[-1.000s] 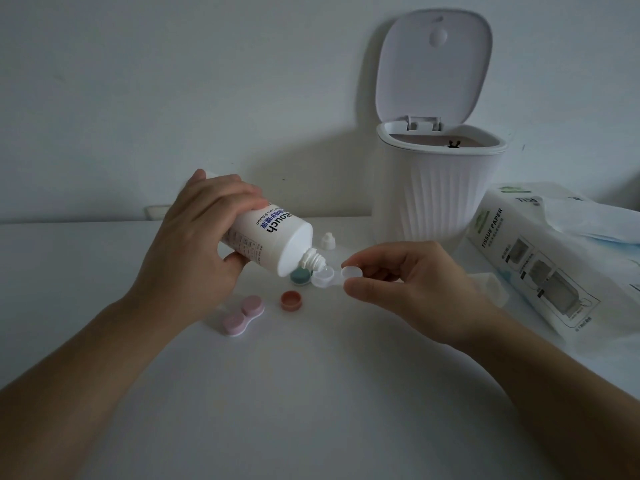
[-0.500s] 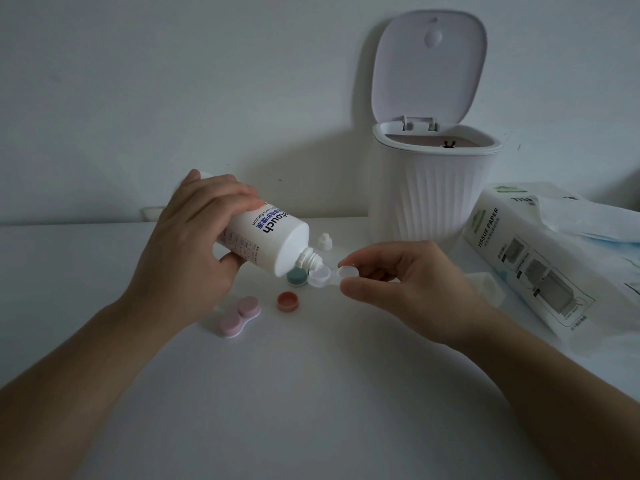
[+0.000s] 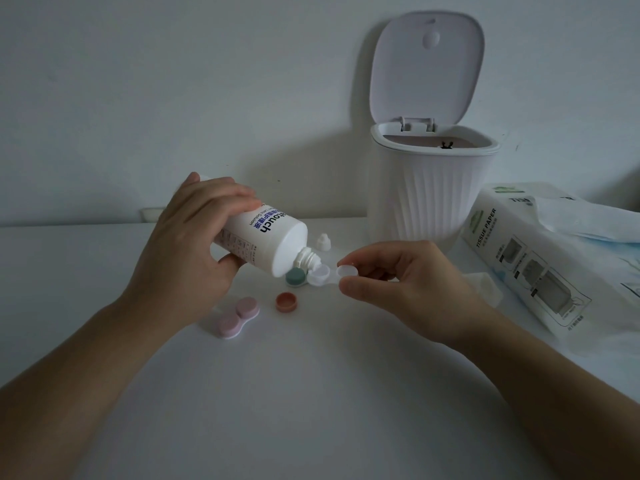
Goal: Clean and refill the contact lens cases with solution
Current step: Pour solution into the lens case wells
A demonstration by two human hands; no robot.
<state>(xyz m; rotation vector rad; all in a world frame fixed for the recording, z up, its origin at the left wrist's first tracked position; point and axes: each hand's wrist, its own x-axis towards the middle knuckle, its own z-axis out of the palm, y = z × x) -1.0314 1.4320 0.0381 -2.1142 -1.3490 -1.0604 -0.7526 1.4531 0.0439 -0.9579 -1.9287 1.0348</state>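
Note:
My left hand (image 3: 187,244) grips a white solution bottle (image 3: 266,242), tilted so its nozzle points down into the left well of a clear, uncapped contact lens case (image 3: 329,275). My right hand (image 3: 398,282) pinches the right well of that case between thumb and forefinger and holds it just above the table. A green cap (image 3: 295,276) lies beneath the nozzle and a red-brown cap (image 3: 286,301) sits nearer to me. A closed pink lens case (image 3: 238,317) lies by my left wrist. The bottle's small white cap (image 3: 322,242) stands behind.
A white ribbed bin (image 3: 429,192) with its lid up stands at the back. A tissue paper pack (image 3: 530,261) lies to the right, with a loose tissue (image 3: 485,289) beside my right hand. The white table (image 3: 311,393) meets the wall behind.
The bottle and the clear case have stayed together, nozzle over the left well. Both hands have shifted only slightly.

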